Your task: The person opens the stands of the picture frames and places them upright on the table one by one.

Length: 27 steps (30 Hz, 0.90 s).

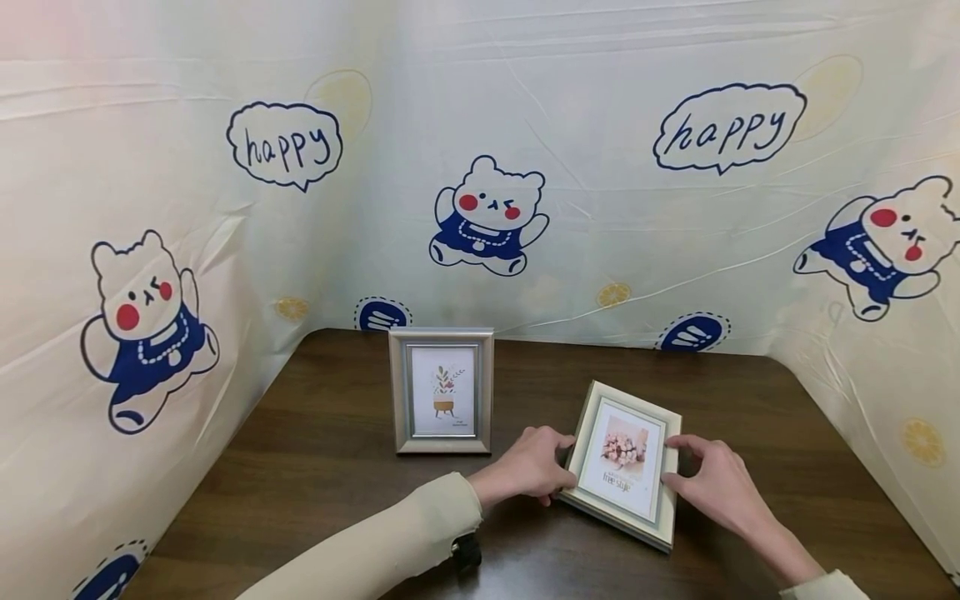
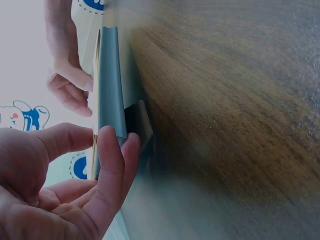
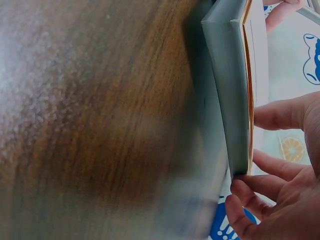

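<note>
Pinching frame (image 1: 618, 514) by opposite sides with left hand (image 1: 531, 467) and right hand (image 1: 717, 483) — best steadied evenly, without smudging picture (image 1: 622, 458).

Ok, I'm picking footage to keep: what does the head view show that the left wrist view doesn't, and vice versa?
Head view only: the potted-plant picture frame and the "free style" flower print.
Left wrist view only: a dark flap behind the held picture frame.
Both: the held picture frame, left hand, right hand, wood-grain tabletop and cartoon-bear backdrop.
</note>
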### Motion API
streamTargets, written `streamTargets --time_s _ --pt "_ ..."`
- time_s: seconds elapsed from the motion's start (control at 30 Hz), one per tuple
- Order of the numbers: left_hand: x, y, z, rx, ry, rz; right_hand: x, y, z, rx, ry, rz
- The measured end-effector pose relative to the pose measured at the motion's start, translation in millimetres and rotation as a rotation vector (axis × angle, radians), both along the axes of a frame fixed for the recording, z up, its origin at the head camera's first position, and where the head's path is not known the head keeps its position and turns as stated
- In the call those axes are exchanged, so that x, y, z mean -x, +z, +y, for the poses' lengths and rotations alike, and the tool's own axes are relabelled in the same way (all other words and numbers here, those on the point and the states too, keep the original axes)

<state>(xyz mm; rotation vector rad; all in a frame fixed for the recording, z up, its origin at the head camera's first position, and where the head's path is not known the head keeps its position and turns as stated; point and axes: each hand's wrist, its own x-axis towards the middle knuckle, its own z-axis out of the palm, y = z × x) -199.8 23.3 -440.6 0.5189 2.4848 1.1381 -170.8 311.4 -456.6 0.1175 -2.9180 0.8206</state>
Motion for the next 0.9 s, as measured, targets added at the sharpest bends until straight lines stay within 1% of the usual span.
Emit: streamTargets --time_s 0.27,0.4,0.53,0.7,0.9 --pt "-0.1 -0.6 -1.2 -0.012 -0.001 -0.001 -0.5 1.3 0.1 -0.002 0.007 -0.008" --pt "-0.3 -0.6 -2.3 -0.036 -0.002 0.0 -1.1 1.8 -0.2 0.003 0.006 0.016" --pt "-1.1 0.0 -3.7 -0.063 -0.009 0.021 -1.8 2.9 -0.9 0.007 0.004 0.046" --pt "-2.5 0.7 -4.9 -0.083 -0.02 0.044 -2.1 4.1 -0.9 0.002 -0.004 0.061" --pt "-4.1 2.3 -5.8 -0.089 -0.025 0.048 -3.1 5.7 -0.8 0.007 -0.003 0.069"
